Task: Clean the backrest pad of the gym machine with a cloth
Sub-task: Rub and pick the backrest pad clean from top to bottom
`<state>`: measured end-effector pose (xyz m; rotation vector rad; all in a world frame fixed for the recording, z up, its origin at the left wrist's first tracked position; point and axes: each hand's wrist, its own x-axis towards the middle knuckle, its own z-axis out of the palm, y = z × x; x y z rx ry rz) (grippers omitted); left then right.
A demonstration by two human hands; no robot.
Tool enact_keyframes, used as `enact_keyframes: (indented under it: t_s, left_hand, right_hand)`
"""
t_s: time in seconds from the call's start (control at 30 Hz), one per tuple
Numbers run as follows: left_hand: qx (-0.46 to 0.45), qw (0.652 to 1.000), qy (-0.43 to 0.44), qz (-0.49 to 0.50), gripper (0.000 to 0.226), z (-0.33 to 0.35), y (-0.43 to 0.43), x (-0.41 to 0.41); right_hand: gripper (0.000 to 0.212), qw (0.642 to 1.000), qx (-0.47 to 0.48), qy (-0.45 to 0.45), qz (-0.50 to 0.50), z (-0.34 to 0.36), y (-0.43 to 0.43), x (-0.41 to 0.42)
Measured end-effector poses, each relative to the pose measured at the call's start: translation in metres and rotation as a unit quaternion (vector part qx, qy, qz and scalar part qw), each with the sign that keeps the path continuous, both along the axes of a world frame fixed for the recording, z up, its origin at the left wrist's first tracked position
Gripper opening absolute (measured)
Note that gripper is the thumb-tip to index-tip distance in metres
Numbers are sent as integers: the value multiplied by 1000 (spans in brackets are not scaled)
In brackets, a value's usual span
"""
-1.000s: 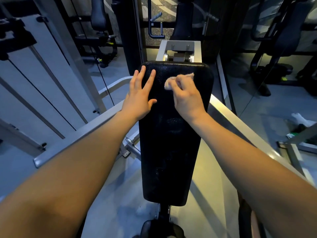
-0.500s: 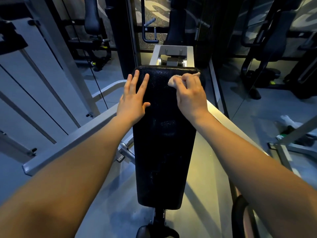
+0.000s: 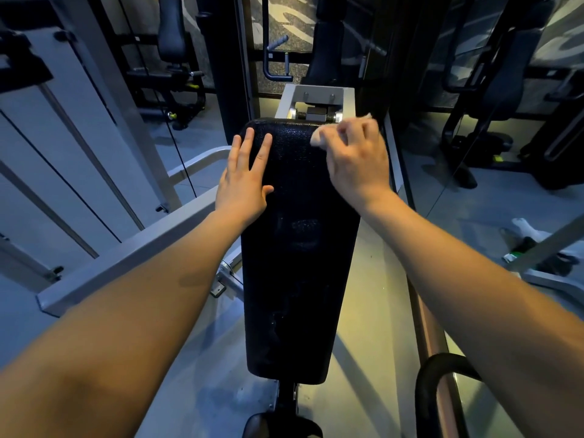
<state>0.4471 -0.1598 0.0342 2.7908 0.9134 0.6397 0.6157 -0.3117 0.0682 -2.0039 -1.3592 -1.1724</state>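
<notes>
Here, left hand (image 3: 243, 184): palm down and flat on the far left part of the backrest pad (image 3: 300, 263), fingers straight and a little spread, pointing away, thumb out to the right on the pad's surface; it holds nothing.
Right hand (image 3: 357, 159): at the pad's far right corner, knuckles up, fingers curled and clamped round the cloth (image 3: 319, 137).
Forearms: both bare, reaching in from the near corners, the left one crossing over a grey frame bar (image 3: 126, 254).
Cloth: pale and crumpled, bulging out to the left of the curled fingers, with a small tip showing at the hand's far side.
Backrest pad: black, pebbled, long and narrow, running from near to far in the middle, wider at the far end; a grey metal bracket (image 3: 316, 96) stands just beyond its far edge.
Count: two hands, one cloth, one pad.
Hard to see: the right hand and cloth are blurred; most of the cloth is hidden inside the fingers; the pad's far right corner is covered by that hand, so whether the cloth presses on the pad cannot be told; a dark rounded part (image 3: 281, 425) below the pad's near end is cut off by the picture's edge.
</notes>
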Motion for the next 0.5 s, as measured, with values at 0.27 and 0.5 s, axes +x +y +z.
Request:
enact_keyframes:
  t_s: [0.27, 0.5]
  left_hand:
    - [1, 1000, 2, -2, 101, 1, -1, -4]
    - [-5, 1000, 0, -15, 97, 1, 0, -9]
  right_hand:
    - [25, 998, 25, 44, 25, -33, 8, -3]
    - [21, 992, -78, 40, 88, -78, -15, -25]
